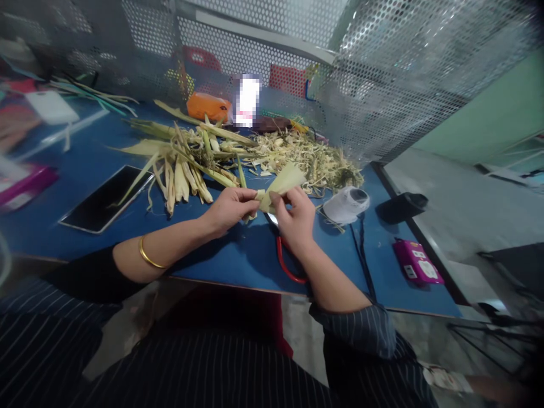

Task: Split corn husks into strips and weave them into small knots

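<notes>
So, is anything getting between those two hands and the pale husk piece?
Nothing visible does: the left hand and right hand both pinch the pale husk piece. A red-handled tool lies on the blue table, partly hidden by the right hand, but not in the way.

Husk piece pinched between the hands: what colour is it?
The husk piece is pale yellow-green; it shows best in the head view, the only one.

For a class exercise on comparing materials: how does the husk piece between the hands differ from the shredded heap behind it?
The husk piece is one broad sheet; the shredded heap is many thin, tangled bits. The left hand and right hand hold the husk piece, while the shredded heap lies on the blue table. Both show pale yellow-green.
</notes>
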`<state>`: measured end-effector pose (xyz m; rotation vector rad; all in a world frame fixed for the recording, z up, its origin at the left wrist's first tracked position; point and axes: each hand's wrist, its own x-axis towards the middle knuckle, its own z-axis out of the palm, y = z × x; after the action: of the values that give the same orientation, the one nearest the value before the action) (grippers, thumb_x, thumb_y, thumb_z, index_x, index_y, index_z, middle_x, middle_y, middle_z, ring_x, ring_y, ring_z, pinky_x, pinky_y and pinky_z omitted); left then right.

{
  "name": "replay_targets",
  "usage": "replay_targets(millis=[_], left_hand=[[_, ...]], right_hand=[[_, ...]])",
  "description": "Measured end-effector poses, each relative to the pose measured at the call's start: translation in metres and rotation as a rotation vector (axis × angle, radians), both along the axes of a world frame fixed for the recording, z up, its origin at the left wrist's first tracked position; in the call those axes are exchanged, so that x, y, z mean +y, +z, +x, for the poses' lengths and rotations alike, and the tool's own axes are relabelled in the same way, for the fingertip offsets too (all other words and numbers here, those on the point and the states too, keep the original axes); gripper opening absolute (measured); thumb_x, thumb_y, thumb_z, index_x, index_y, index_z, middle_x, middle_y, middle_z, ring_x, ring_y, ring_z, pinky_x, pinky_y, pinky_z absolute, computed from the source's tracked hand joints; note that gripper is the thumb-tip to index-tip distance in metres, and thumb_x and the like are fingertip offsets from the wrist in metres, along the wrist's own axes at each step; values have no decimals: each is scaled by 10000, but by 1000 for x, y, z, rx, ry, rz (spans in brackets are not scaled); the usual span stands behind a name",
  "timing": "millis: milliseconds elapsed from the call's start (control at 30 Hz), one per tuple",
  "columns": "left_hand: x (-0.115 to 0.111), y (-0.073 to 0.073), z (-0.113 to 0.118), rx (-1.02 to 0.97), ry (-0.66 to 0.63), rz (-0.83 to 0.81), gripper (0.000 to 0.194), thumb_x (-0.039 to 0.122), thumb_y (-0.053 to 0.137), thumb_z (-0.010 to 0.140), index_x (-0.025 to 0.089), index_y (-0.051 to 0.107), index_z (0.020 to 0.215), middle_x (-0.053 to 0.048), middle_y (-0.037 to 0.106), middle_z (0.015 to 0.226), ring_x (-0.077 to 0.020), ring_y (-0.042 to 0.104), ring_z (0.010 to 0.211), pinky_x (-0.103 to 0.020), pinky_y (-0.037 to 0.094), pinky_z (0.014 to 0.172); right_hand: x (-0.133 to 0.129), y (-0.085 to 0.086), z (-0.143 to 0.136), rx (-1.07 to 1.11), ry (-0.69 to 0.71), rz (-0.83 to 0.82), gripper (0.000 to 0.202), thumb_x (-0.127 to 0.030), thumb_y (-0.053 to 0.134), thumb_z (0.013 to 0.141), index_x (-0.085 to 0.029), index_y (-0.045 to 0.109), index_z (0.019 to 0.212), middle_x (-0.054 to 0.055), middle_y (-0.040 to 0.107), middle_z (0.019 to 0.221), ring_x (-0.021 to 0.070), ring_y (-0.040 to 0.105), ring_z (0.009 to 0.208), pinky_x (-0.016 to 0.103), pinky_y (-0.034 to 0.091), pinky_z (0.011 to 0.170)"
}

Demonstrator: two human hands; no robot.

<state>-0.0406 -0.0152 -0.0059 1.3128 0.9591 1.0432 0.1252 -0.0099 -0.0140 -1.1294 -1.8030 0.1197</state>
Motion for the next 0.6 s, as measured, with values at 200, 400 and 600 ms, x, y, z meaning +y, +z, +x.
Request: replay_targets(millis=[200,400,600], left_hand=[[-3,-1,3,-17,-7,-73,160,272,692,718,146,667,623,6,528,532,-79,437,493,-209,321,473],[2,2,2,-90,148,-125,152,268,757,682,129,708,716,6,582,573,-56,425,472,-192,320,446],[11,1,-2,-300,187,-310,108,193,739,704,128,654,717,-4,623,639,-66,548,535,-165,401,460]], right_hand=[[2,-1,-1,30,-32,-155,294,-306,539,877,-205,439,620,-29,444,623,117,417,593,255,326,559],[4,5,7,-129,-31,-65,213,-384,543,899,-198,578,801,20,589,801,147,535,716,276,389,639],[4,12,16,-550,-32,323,115,-244,521,921,-237,628,879,37,656,898,187,555,857,363,354,845]])
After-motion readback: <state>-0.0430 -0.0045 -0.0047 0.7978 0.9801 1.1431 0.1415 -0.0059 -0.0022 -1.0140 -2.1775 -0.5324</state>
